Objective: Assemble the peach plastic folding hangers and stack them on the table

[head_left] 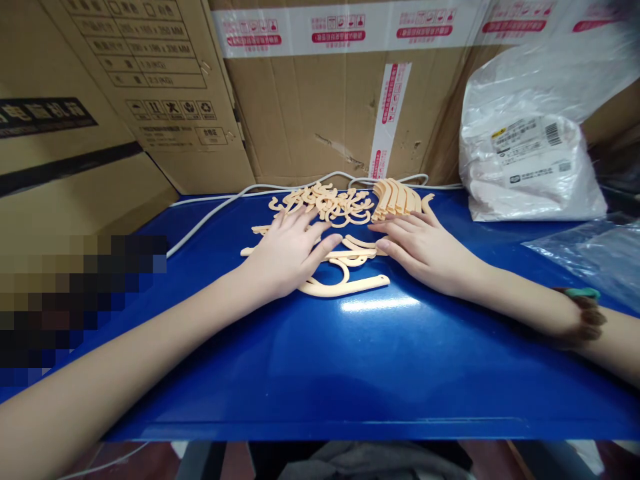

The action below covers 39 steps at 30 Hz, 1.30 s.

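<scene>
My left hand [290, 250] lies palm down with spread fingers over cream plastic pieces. Beyond its fingertips is a heap of small hook-shaped pieces [345, 205]. My right hand [425, 250] is also flat, its fingers stretched toward a neat stack of curved arm pieces [397, 198]. Between and below the hands lie loose long pieces, one of them a curved bar with a hole at its end [357, 287]. These look like parts of hangers. My palms hide some pieces, and whether the fingers press on them I cannot tell.
The blue table [325, 373] has a raised front edge. Cardboard boxes [310, 113] stand along the back and left. A white cable [215, 210] runs behind the pieces. At the right sit a white plastic bag [535, 160] and a clear plastic sheet [595, 257].
</scene>
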Each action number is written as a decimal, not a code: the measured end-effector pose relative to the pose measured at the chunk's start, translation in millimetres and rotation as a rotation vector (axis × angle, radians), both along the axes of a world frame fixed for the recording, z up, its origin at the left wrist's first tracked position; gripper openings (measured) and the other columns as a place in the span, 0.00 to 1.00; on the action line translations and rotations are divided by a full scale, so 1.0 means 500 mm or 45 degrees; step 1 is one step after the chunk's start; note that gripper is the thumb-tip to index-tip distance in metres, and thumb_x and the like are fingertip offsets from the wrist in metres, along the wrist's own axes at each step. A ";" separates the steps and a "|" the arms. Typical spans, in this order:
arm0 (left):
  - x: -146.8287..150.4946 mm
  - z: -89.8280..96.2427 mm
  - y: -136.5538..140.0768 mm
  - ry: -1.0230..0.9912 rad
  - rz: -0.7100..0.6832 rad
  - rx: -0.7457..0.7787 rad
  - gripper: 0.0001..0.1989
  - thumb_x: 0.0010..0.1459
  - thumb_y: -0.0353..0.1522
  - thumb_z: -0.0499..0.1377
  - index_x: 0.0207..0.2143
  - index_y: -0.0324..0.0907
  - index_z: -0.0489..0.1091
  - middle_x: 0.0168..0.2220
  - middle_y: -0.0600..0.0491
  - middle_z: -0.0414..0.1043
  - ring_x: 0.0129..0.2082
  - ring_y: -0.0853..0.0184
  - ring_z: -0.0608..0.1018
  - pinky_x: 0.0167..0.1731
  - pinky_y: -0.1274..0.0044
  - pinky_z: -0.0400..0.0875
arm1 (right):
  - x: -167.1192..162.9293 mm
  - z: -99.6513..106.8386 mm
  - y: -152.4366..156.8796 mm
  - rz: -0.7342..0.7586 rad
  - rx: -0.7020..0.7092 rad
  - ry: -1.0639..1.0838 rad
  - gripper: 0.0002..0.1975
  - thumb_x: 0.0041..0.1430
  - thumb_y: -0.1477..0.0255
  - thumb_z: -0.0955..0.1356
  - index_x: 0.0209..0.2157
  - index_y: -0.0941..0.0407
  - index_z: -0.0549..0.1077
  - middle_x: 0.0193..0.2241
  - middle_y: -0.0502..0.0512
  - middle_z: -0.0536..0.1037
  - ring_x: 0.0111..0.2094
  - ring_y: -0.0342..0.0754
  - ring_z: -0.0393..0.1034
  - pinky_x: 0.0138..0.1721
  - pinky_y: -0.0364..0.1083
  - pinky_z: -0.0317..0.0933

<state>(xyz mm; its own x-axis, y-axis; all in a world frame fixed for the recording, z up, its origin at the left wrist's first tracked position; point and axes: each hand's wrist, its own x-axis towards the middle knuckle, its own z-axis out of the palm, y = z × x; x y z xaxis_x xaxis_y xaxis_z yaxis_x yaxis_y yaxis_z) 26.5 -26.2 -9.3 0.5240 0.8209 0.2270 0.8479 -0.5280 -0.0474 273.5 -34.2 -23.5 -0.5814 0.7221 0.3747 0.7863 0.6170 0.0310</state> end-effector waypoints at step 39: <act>-0.078 0.010 0.098 -0.309 0.445 -0.030 0.21 0.62 0.41 0.48 0.46 0.42 0.76 0.52 0.47 0.75 0.49 0.54 0.77 0.49 0.66 0.71 | -0.005 0.009 -0.012 0.074 0.002 -0.002 0.20 0.69 0.60 0.57 0.45 0.55 0.74 0.47 0.57 0.77 0.50 0.55 0.67 0.53 0.56 0.52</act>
